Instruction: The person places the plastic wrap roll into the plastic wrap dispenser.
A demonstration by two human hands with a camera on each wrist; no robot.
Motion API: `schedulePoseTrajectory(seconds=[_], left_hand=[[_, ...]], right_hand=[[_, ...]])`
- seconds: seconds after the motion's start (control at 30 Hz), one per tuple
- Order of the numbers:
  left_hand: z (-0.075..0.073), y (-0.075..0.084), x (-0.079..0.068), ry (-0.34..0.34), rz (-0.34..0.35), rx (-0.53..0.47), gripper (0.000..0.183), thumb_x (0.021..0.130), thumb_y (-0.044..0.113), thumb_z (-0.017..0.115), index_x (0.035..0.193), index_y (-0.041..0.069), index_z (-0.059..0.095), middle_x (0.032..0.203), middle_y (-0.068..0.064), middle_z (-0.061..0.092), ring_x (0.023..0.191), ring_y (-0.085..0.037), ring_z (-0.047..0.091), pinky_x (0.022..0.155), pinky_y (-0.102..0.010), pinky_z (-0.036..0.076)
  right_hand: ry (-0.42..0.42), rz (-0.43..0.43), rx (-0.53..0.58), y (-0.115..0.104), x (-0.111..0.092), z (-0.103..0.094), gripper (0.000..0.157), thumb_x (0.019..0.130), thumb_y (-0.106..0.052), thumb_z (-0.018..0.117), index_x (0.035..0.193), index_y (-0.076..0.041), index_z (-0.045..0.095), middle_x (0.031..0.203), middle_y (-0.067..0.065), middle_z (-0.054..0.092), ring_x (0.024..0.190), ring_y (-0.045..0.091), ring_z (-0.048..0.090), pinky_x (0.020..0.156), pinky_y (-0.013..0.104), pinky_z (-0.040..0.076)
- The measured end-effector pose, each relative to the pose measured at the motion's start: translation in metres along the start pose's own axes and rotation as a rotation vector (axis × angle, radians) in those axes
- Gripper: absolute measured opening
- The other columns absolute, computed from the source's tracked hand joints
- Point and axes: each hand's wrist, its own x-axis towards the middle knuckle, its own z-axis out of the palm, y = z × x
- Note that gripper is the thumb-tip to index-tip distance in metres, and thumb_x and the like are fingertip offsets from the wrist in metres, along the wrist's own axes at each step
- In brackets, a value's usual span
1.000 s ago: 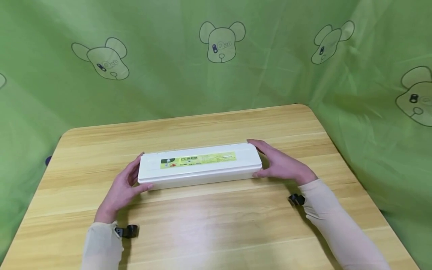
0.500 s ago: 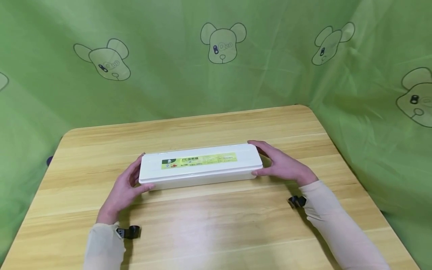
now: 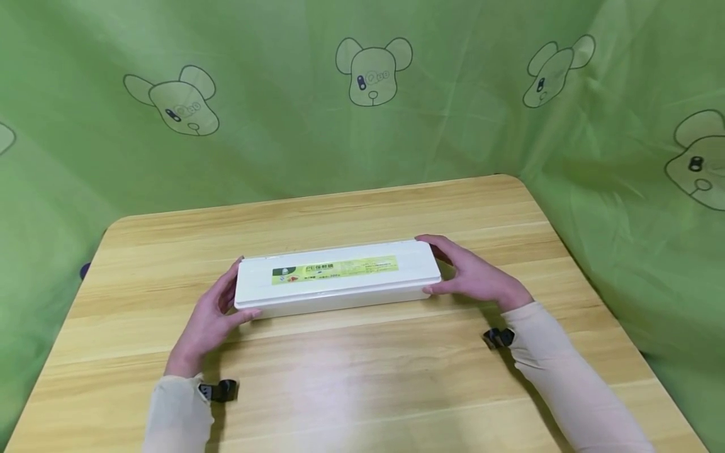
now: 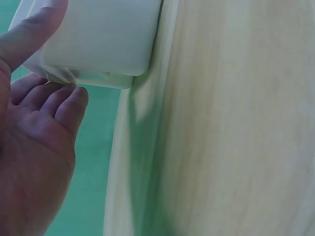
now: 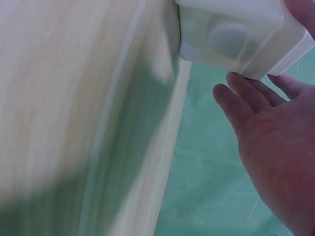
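A long white cling film box (image 3: 340, 286) lies crosswise on the wooden table, lid down, with a yellow-green label (image 3: 334, 270) along its top. My left hand (image 3: 206, 318) grips its left end, thumb on the near side and fingers behind. At the other end my right hand (image 3: 472, 275) holds it likewise, thumb low at the near corner. In the left wrist view, curled fingertips of the left hand (image 4: 42, 132) meet the far side of the box (image 4: 106, 37). The right wrist view shows right fingertips at the edge of the box (image 5: 234, 37).
The wood-grain table (image 3: 362, 377) has rounded far corners. Green curtain fabric (image 3: 272, 138) with printed bear heads hangs behind it and on both sides. Black wrist cameras, one by the left cuff (image 3: 221, 391) and one by the right, stick out inward over the table.
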Motion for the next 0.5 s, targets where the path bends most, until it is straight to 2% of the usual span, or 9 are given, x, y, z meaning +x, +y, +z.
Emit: schedulePoseTrajectory(seconds=[0.13, 0.27, 0.4, 0.5], left_hand=[[0.0002, -0.0005, -0.0006, 0.006, -0.009, 0.01, 0.099, 0.08, 0.013, 0.082, 0.157, 0.025, 0.022, 0.156, -0.013, 0.03, 0.138, -0.03, 0.036, 0.106, -0.02, 0.036], [0.0001, -0.0005, -0.0007, 0.009, -0.023, 0.017, 0.099, 0.08, 0.013, 0.082, 0.157, 0.026, 0.022, 0.157, -0.012, 0.03, 0.138, -0.029, 0.036, 0.108, -0.027, 0.035], [0.0003, -0.0001, 0.0, 0.009, -0.037, 0.019, 0.1, 0.079, 0.014, 0.083, 0.157, 0.026, 0.022, 0.157, -0.012, 0.03, 0.138, -0.029, 0.036, 0.109, -0.033, 0.035], [0.0007, 0.0001, 0.001, 0.011, -0.04, 0.023, 0.1, 0.079, 0.015, 0.083, 0.157, 0.026, 0.022, 0.157, -0.012, 0.029, 0.138, -0.029, 0.036, 0.109, -0.032, 0.036]], right_hand=[[-0.013, 0.001, -0.026, 0.0112, 0.0032, -0.0007, 0.091, 0.078, -0.025, 0.086, 0.151, -0.016, 0.032, 0.15, 0.007, 0.038, 0.14, 0.028, 0.031, 0.115, 0.052, 0.024], [-0.023, -0.002, -0.035, 0.0134, 0.0046, -0.0012, 0.092, 0.077, -0.032, 0.086, 0.15, -0.017, 0.032, 0.15, 0.006, 0.038, 0.14, 0.027, 0.03, 0.115, 0.052, 0.024], [-0.019, 0.001, -0.061, 0.0123, 0.0045, -0.0013, 0.092, 0.076, -0.033, 0.087, 0.149, -0.016, 0.033, 0.149, 0.006, 0.038, 0.14, 0.026, 0.029, 0.115, 0.05, 0.023], [-0.012, -0.002, -0.083, 0.0116, 0.0041, -0.001, 0.092, 0.075, -0.031, 0.087, 0.148, -0.014, 0.033, 0.148, 0.007, 0.039, 0.139, 0.025, 0.031, 0.114, 0.049, 0.025]])
